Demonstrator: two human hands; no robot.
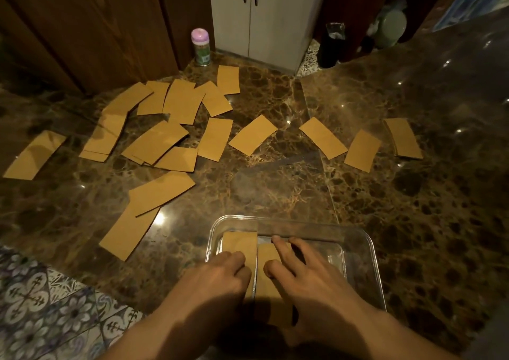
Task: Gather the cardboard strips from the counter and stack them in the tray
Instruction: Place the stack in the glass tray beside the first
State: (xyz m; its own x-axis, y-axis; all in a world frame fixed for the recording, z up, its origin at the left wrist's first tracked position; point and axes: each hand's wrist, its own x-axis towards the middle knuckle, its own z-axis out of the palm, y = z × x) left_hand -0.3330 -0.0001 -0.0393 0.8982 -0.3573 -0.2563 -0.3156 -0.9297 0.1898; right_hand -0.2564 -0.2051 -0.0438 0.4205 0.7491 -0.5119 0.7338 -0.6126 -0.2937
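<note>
Pressing strips [239, 245] in tray [367, 263] left half: right fingers [286, 252] flat, released; left fingers [234, 260] curled, grasp unclear.

cardboard strips [253, 138]: plain tan
counter [275, 188]: dark brown marble, gold veins
tray [358, 249]: clear
jar lid [200, 35]: pink
floor tiles [35, 299]: blue-white floral

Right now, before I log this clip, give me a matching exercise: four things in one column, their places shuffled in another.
Things: 1 pink-lidded jar; 2 clear tray; 3 right hand; 4 white cabinet.
Places: A resting on a cardboard strip in the tray; B past the far edge of the counter; C at the counter's near edge; D far on the counter, by the wooden panel.
Pairs: 1-D, 2-C, 3-A, 4-B.
</note>
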